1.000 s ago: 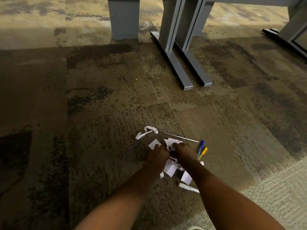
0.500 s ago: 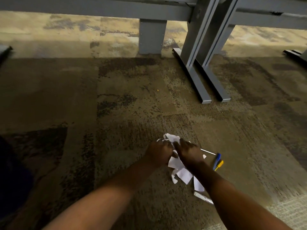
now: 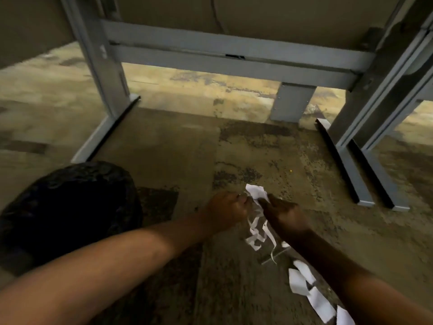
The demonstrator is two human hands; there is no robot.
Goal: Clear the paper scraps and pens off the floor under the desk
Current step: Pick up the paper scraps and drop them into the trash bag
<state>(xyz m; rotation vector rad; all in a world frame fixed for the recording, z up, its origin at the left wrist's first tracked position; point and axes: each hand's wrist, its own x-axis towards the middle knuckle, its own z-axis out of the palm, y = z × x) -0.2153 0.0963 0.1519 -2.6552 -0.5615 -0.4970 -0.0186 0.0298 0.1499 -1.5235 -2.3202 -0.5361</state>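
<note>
My left hand (image 3: pixel 225 211) and my right hand (image 3: pixel 284 214) are pressed together around a bunch of white paper scraps (image 3: pixel 256 195), lifted off the carpet. Thin strips dangle below the hands (image 3: pixel 257 233). More white scraps (image 3: pixel 304 285) lie on the floor by my right forearm, running toward the lower right. A thin grey pen-like stick (image 3: pixel 274 255) shows under the dangling strips, blurred. The blue and yellow pens are hidden from view.
A black lined bin (image 3: pixel 70 207) stands at the left, beside my left forearm. Grey desk legs rise at left (image 3: pixel 103 73) and right (image 3: pixel 360 184), with a crossbar (image 3: pixel 229 52) overhead. A grey post (image 3: pixel 291 104) stands behind. Mottled brown carpet surrounds the pile.
Both hands have gathered the scraps and raised them off the carpet. The view has tilted up and swung left, so the black bin and the desk underside have come into view.
</note>
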